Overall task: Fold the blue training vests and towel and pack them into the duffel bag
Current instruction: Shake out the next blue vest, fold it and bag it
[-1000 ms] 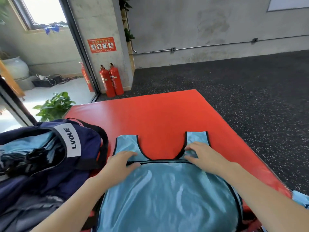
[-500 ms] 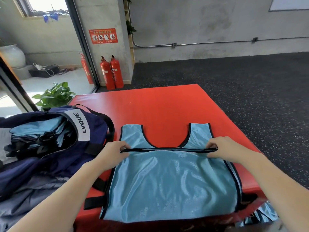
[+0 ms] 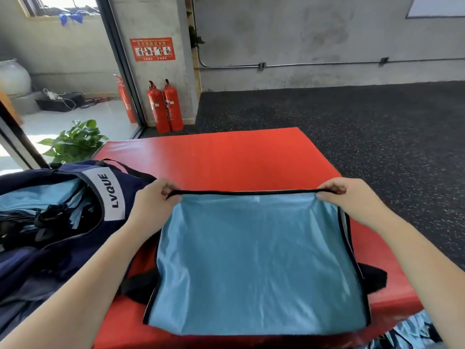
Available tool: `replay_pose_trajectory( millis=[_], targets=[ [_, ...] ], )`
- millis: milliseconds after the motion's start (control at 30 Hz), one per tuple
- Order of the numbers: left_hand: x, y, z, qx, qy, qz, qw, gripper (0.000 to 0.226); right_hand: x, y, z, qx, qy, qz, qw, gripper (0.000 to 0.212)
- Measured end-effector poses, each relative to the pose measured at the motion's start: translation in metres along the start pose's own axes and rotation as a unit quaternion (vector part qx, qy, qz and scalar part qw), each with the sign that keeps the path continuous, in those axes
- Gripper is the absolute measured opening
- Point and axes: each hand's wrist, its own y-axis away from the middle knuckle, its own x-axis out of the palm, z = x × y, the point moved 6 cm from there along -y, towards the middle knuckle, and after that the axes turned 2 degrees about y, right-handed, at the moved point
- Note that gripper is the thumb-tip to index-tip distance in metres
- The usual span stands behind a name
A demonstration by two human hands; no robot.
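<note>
While the light blue mesh training vest with black trim (image 3: 256, 258) lies spread across the lower centre of the frame on the red padded mat (image 3: 226, 159), both hands pinch its far black-edged hem: the left hand (image 3: 153, 200) has its fingers curled round the left corner, and the right hand (image 3: 349, 197) grips the right corner the same way, so the hem runs taut between them. No straps or neckline show beyond that hem, so the vest looks to be partway through a fold rather than finished. At the left of the frame the navy blue fabric duffel bag with a white "LVQUE" label (image 3: 75, 212) sits open, touching the mat's edge, and several folded light blue pieces with black trim (image 3: 42, 197) already lie stacked inside, which suggests a good share of the packing is done. More shiny blue fabric (image 3: 407, 333) shows at the lower right corner, seemingly waiting its turn. I cannot tell which piece, if any, is the towel. This vest has yet to be folded down and put in the bag.
</note>
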Motion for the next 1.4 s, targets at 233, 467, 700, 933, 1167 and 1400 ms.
replay_pose_trajectory(
  millis=[233, 467, 700, 933, 1167, 1400],
  targets=[
    [0.060, -0.008, 0.044, -0.054, -0.076, 0.073, 0.993, 0.039, 0.043, -0.021, -0.048, 0.082, 0.142, 0.037, 0.986, 0.022],
    [0.051, -0.009, 0.048, -0.059, -0.103, 0.036, 0.992, 0.011, 0.034, -0.022, -0.055, 0.107, 0.203, 0.079, 0.970, 0.004],
    [0.034, -0.028, 0.028, -0.046, -0.043, -0.045, 0.997, 0.005, 0.005, -0.036, -0.036, 0.083, 0.078, -0.062, 0.992, 0.005],
    [0.058, -0.034, 0.060, -0.108, -0.070, 0.035, 0.991, 0.032, 0.040, -0.039, -0.062, 0.124, 0.125, 0.009, 0.984, 0.019],
    [0.045, -0.023, 0.050, -0.078, -0.063, 0.004, 0.995, 0.005, 0.031, -0.037, -0.063, 0.095, 0.119, -0.003, 0.988, 0.010],
    [0.022, -0.038, 0.025, -0.041, -0.014, -0.079, 0.996, 0.002, 0.013, -0.060, -0.023, 0.022, 0.027, -0.092, 0.995, 0.005]
  ],
)
